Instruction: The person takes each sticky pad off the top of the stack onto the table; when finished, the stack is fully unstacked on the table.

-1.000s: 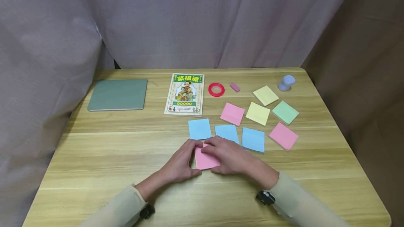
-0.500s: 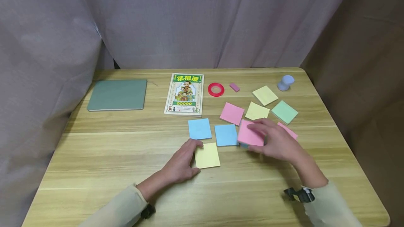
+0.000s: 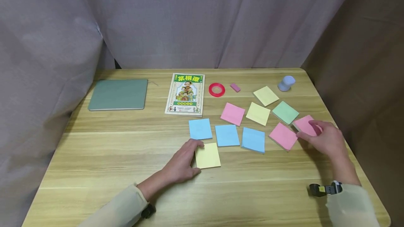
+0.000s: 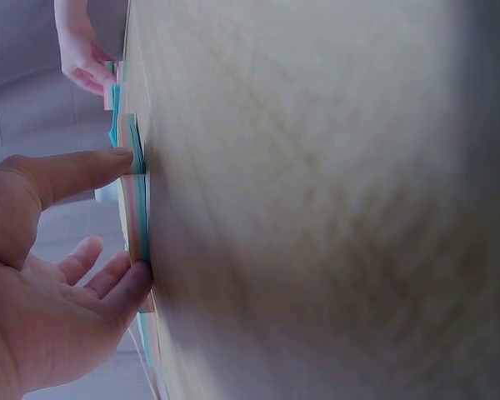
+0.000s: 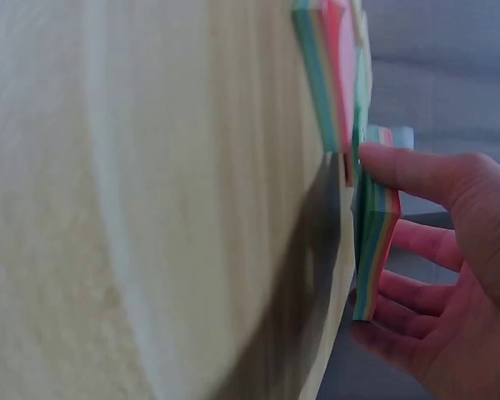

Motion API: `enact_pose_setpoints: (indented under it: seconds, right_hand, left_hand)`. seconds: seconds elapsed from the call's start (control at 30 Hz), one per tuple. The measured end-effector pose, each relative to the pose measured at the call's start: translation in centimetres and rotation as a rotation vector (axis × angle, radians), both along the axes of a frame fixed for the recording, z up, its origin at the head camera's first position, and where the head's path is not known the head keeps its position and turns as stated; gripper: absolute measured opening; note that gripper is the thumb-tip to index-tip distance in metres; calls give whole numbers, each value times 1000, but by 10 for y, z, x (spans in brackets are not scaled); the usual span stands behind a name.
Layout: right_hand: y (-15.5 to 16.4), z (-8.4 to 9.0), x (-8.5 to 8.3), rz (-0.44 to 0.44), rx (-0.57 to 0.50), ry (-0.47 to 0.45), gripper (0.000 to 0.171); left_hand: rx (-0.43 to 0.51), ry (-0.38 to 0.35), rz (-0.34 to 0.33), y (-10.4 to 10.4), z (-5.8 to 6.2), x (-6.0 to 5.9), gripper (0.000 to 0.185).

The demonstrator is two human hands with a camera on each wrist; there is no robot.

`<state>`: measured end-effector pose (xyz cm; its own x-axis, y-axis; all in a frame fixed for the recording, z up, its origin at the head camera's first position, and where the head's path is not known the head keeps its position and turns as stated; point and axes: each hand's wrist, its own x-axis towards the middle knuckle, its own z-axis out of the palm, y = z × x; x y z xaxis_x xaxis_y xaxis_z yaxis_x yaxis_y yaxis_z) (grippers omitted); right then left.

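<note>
My left hand (image 3: 180, 162) holds the left edge of a yellow-topped sticky note pad (image 3: 208, 156) on the table, thumb at the near corner and fingers at the far one. In the left wrist view, that pad (image 4: 137, 212) shows coloured layers along its side. At the right, my right hand (image 3: 328, 139) grips a pink-topped sticky note pad (image 3: 304, 124) between thumb and fingers. Its striped side (image 5: 375, 250) shows in the right wrist view, tilted against the tabletop; whether it touches the table I cannot tell. Another pink pad (image 3: 283, 136) lies just left of it.
Three blue pads, including one (image 3: 253, 140) at the right, lie beyond my left hand. Behind are a pink pad (image 3: 233, 114), yellow pads (image 3: 258, 113), a green pad (image 3: 285, 112), red tape (image 3: 216, 89), an eraser (image 3: 235, 87), a bluish cup-like object (image 3: 286, 83), a book (image 3: 185, 95) and a notebook (image 3: 118, 94).
My right hand has lifted the pink-topped pad off from between both hands and carried it right, past the other pink pad. A yellow top now shows beside my left hand, which has stayed put.
</note>
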<state>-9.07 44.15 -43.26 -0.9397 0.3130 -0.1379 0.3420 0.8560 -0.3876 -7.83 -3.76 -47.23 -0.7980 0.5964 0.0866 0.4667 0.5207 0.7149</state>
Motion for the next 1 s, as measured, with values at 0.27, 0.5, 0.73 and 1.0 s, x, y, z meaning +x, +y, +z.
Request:
enact_pose_setpoints:
  seconds: [0.27,0.5,0.73,1.0]
  right_hand:
    - [10,-9,4,-13,-24,-102,94]
    - [13,-12,3,24,-24,-126,93]
    - [11,-5,5,85,-16,-115,91]
    - [-21,17,-1,211,11,49,85]
  left_hand:
    - [-12,9,-15,-1,1,1,74]
    - [-15,12,-13,-2,1,0,73]
    - [19,-10,-28,-4,0,0,72]
    - [94,-14,-52,-11,1,-1,69]
